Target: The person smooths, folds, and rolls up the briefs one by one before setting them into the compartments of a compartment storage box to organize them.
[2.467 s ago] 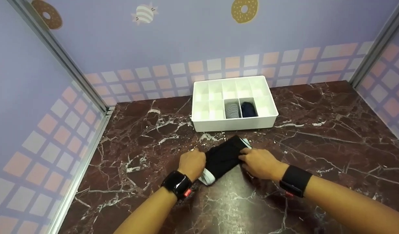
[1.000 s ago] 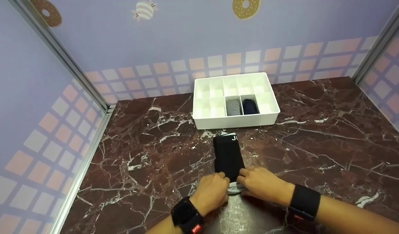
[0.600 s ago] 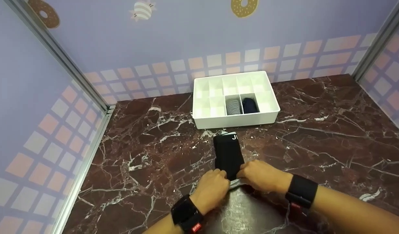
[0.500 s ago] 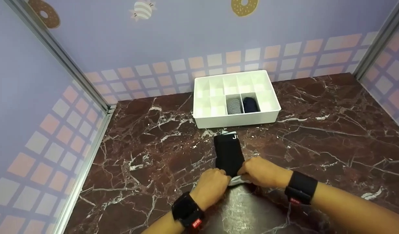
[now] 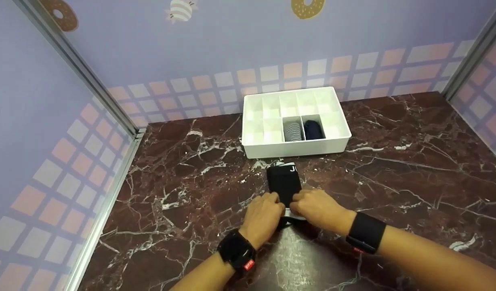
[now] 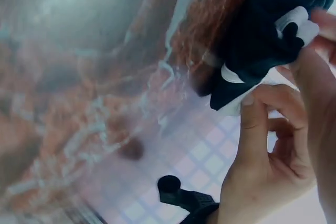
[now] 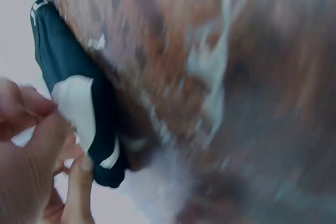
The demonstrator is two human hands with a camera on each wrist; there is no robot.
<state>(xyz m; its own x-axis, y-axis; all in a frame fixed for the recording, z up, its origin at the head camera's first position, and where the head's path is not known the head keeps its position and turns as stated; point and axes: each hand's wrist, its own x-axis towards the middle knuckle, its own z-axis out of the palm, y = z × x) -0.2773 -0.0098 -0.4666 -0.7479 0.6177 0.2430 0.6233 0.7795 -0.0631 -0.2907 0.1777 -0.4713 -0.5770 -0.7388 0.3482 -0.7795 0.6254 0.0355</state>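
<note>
A folded black garment [image 5: 283,182] with white lettering at its far end lies on the marbled tabletop, pointing away from me. Its near end is turned up into a bundle, where pale trim shows. My left hand [image 5: 263,216] grips the left side of this near end. On the right side, my right hand [image 5: 318,210] pinches the same bundle, close beside the left. From the left wrist view, the bundled black cloth [image 6: 262,40] shows white patches between the fingers. The right wrist view has the roll [image 7: 71,61] partly behind blurred fingers.
Just beyond the garment stands a white divided box [image 5: 296,150] with several compartments. A grey striped roll [image 5: 293,132] and a dark navy roll [image 5: 313,130] sit in two front compartments. Patterned walls [image 5: 215,48] enclose the table at the back and sides.
The garment has turned from slanted to pointing away. Both hands came to its near end and have since moved forward with that end turned over, leaving less of it flat.
</note>
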